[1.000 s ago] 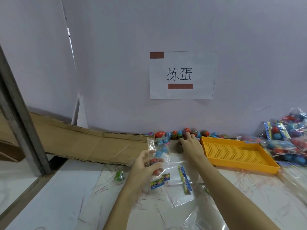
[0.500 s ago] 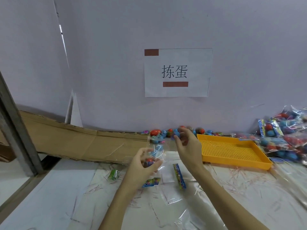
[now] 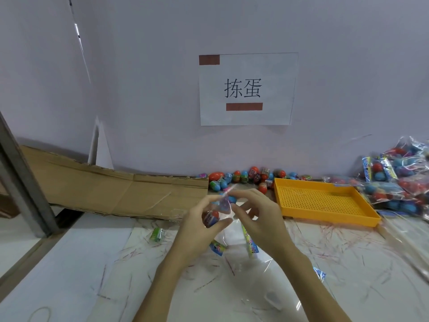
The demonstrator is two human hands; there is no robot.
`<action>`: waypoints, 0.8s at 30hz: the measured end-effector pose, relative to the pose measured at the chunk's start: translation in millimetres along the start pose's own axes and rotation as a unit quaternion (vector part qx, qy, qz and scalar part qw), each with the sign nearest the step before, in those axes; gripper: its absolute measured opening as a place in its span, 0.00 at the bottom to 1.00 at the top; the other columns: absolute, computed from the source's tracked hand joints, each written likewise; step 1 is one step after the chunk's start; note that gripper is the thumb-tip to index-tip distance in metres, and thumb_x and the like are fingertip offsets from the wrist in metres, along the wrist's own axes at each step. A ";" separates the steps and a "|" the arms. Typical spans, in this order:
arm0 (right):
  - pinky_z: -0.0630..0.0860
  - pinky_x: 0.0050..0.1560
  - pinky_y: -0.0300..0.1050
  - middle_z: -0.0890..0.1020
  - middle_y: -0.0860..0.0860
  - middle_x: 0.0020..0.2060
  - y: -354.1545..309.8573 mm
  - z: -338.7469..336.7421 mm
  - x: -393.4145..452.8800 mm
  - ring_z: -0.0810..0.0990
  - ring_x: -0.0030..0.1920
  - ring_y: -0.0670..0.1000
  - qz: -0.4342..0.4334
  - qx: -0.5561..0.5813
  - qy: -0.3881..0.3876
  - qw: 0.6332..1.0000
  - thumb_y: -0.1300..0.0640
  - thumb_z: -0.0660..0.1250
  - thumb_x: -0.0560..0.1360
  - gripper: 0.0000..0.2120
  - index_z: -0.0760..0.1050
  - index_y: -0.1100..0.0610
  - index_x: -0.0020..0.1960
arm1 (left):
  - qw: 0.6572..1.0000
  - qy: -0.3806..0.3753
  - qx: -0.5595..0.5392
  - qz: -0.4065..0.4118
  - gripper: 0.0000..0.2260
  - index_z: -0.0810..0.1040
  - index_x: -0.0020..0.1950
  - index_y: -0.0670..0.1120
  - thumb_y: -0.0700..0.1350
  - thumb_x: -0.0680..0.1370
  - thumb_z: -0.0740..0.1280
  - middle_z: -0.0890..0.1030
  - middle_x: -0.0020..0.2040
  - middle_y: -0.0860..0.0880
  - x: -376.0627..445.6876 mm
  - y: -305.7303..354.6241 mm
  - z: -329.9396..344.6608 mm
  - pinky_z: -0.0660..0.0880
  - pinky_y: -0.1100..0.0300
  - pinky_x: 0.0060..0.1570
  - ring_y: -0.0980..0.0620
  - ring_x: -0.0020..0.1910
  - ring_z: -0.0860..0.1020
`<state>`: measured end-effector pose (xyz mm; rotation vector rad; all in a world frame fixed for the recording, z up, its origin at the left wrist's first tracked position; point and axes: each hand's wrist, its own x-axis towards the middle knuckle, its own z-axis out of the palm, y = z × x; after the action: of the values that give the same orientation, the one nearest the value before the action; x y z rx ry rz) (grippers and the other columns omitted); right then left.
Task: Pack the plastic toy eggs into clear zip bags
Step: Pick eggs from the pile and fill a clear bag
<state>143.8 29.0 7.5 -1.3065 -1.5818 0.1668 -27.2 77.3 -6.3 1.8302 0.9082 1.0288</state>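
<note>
My left hand (image 3: 199, 226) grips a clear zip bag (image 3: 220, 209) that holds a red egg and a blue egg. My right hand (image 3: 257, 212) is at the bag's upper part, fingers curled, pinching a blue egg (image 3: 231, 199) at the bag's mouth. A row of loose red, blue and green toy eggs (image 3: 246, 177) lies along the foot of the wall behind my hands. Flat empty clear bags (image 3: 234, 238) with printed header cards lie on the table under my hands.
An orange perforated tray (image 3: 325, 201) stands to the right. A heap of filled bags (image 3: 399, 180) lies at the far right. A flattened cardboard sheet (image 3: 104, 189) lies on the left. A small green item (image 3: 157, 234) sits on the white table. A paper sign hangs on the wall.
My right hand came back from the row of eggs by the wall with a blue egg and met the bag. My left hand raised the bag slightly.
</note>
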 end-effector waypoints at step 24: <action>0.78 0.47 0.43 0.81 0.39 0.50 -10.1 -14.5 -5.9 0.79 0.52 0.44 0.072 0.064 -0.244 0.965 0.50 0.70 0.79 0.07 0.83 0.38 0.52 | 0.992 -0.027 -0.099 -0.070 0.24 0.81 0.63 0.56 0.57 0.68 0.79 0.88 0.51 0.51 -0.3 1.8 -25.6 0.84 0.57 0.42 0.49 0.49 0.87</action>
<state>147.4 13.5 17.2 -1.3425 -1.8425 0.7172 -49.9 84.2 3.5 1.5989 0.8567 0.9424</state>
